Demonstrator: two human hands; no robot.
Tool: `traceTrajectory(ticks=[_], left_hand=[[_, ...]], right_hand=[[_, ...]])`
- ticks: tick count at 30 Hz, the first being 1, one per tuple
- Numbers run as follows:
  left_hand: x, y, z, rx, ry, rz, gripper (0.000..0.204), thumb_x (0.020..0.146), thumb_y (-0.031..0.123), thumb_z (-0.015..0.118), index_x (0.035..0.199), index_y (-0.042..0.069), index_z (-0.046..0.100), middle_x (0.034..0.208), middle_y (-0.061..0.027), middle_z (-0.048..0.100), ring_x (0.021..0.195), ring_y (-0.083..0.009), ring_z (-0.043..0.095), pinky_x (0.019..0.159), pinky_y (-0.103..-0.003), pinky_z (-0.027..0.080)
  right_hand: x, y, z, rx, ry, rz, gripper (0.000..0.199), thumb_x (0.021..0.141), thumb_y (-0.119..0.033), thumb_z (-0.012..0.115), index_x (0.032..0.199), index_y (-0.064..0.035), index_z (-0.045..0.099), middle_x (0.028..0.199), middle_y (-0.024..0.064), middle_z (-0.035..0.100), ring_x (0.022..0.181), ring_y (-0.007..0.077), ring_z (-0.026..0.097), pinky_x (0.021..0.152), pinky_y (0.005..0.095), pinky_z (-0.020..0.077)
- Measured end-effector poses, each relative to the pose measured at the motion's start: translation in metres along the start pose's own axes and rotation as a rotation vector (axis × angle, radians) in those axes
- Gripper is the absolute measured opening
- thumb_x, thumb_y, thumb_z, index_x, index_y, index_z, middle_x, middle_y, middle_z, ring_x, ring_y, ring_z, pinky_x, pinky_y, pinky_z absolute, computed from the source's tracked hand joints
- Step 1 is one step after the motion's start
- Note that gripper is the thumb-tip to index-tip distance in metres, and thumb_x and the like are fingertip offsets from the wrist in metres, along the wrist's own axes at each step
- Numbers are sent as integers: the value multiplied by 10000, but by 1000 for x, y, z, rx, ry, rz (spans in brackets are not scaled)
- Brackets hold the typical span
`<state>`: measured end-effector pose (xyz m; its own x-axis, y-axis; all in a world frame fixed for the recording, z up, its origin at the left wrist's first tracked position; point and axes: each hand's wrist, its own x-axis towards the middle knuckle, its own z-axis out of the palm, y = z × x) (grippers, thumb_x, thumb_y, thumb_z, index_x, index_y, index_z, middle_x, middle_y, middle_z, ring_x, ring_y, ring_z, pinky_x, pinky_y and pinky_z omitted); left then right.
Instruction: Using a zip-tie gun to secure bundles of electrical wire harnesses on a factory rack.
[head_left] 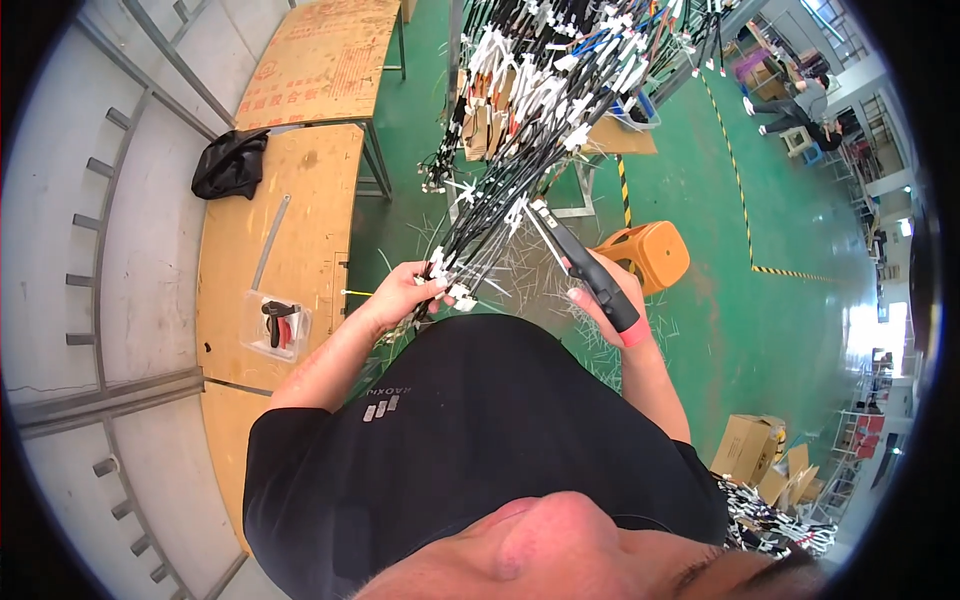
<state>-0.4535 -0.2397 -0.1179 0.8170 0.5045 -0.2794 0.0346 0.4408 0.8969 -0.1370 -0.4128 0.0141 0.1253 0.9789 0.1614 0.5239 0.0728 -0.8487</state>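
Steadily, with the left hand [405,293] gripping the near end of the black wire bundle [490,205] that slants toward the far right, and the right hand [600,320] wrapped around the black tool [592,272], square the tool's tip to the white tie [517,210] before squeezing.

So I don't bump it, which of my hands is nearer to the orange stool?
Right. Your right hand, with the black handheld tool in its grip, appears below and left of the orange stool; your left hand is farther left, holding the cable bundle.
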Motion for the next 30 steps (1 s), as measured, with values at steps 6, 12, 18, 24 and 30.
traceTrajectory(ticks=[6,12,18,24,30], left_hand=[[-5,-1,41,224,198,13,182,1035,147,709,1122,-13,718,971,-72,788,771,-104,690,742,-281,569],[-4,-15,85,376,425,61,224,957,195,821,1047,15,722,868,-21,746,726,-70,666,669,-263,533],[6,-27,119,218,454,33,140,981,120,774,1037,27,686,868,-34,735,729,-87,663,677,-258,546],[10,-30,111,-83,205,-23,186,1016,220,738,983,44,686,767,-29,696,663,-108,661,614,-263,532],[16,-30,109,-156,30,-38,326,968,338,784,969,65,605,741,-52,645,627,-162,617,583,-303,486]], right_hand=[[-3,-1,-18,-102,-20,-110,552,865,-149,848,1359,4,655,1090,139,733,936,276,736,873,358,568],[-8,-1,-38,-104,-45,-79,512,899,-152,806,1349,21,635,1063,143,703,936,280,697,871,358,543],[-18,27,-54,-79,-89,-94,499,912,-150,795,1346,12,607,1098,132,692,962,266,690,870,358,541],[-19,87,-50,818,-4,15,467,859,-90,735,1294,-16,579,1189,119,641,1205,275,626,1088,426,470],[29,99,-22,1189,-65,-35,541,825,-76,735,1335,-49,557,1376,172,615,1366,341,570,1252,510,347]])
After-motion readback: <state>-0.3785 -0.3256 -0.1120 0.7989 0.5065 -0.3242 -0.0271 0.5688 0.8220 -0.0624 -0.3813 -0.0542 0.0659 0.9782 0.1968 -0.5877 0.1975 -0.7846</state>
